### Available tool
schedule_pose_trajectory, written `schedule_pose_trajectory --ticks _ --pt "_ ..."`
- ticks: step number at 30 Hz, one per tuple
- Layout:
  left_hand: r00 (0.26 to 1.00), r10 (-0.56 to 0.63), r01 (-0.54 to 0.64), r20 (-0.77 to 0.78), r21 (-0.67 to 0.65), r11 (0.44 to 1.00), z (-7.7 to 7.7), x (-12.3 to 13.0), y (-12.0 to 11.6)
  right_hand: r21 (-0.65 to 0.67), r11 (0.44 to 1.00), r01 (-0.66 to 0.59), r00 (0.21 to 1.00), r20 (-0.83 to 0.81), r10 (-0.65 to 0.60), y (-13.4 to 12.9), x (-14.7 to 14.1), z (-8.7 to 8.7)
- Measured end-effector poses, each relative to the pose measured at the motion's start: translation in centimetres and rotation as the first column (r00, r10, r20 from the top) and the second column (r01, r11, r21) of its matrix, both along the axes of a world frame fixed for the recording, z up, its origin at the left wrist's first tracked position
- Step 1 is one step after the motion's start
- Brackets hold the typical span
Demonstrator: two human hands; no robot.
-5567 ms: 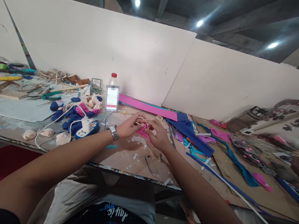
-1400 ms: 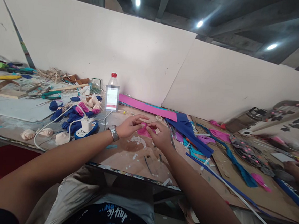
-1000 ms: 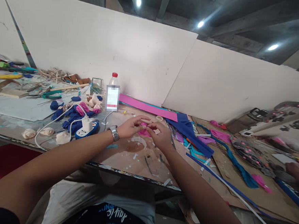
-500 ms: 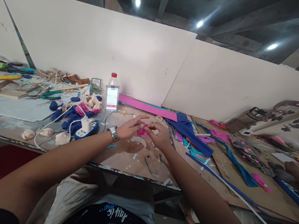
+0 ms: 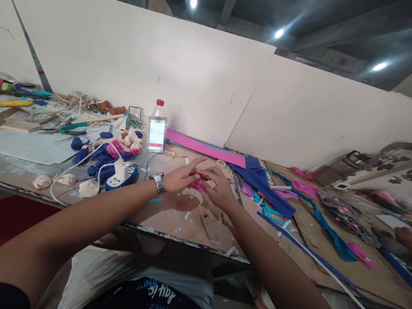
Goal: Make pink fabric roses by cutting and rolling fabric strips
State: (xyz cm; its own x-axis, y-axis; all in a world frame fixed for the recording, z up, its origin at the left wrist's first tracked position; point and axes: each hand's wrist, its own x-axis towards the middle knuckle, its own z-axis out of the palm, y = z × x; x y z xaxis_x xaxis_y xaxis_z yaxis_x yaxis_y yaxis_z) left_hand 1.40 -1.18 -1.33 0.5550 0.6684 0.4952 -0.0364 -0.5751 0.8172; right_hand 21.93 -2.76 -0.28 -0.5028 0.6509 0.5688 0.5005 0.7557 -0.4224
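Now, the left hand (image 5: 180,178) and right hand (image 5: 220,188) hold pink cloth (image 5: 195,187) in narrow, pinching fingers, between four and five o'clock from the bottle (image 5: 157,137). It might come loose if a finger slips.

Bench front (image 5: 178,223) passable over low scraps (image 5: 186,215); left blocked by power strip (image 5: 113,183), cable (image 5: 51,190); rear by bottle (image 5: 157,134), white panel (image 5: 204,83).

Pink fabric (image 5: 197,186) held at a cluttered tabletop (image 5: 175,214)
The left hand (image 5: 180,178) and right hand (image 5: 220,187) grasp it; a red-capped bottle (image 5: 157,132) stands behind, a blue-and-white power strip (image 5: 115,183) near the wristwatch (image 5: 159,184).
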Motion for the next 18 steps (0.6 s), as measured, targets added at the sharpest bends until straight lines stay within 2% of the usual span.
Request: schedule_pose_trajectory --ticks 4,7,9,11,18 --pt "0.999 -0.013 0.016 0.033 -0.085 0.996 -0.1 0.2 0.1 0.015 1.000 0.010 0.999 -0.052 -0.009 -0.1 -0.2 0.2" --pt "0.982 0.153 -0.137 0.108 -0.141 0.980 -0.2 0.3 0.7 0.060 0.992 0.114 0.984 -0.143 -0.104 -0.2 -0.1 0.5" --pt "0.941 0.293 -0.263 0.166 -0.184 0.947 -0.2 0.2 1.3 0.085 0.980 0.183 0.965 -0.205 -0.162 -0.3 -0.1 0.7" --pt "0.914 0.367 -0.326 0.172 -0.227 0.918 -0.2 0.1 1.8 0.103 0.970 0.221 0.951 -0.245 -0.191 -0.4 0.0 0.9" --pt "0.932 0.361 -0.350 0.025 -0.193 0.917 0.6 0.1 1.3 0.116 0.960 0.253 0.935 -0.283 -0.213 -0.5 0.0 1.0"
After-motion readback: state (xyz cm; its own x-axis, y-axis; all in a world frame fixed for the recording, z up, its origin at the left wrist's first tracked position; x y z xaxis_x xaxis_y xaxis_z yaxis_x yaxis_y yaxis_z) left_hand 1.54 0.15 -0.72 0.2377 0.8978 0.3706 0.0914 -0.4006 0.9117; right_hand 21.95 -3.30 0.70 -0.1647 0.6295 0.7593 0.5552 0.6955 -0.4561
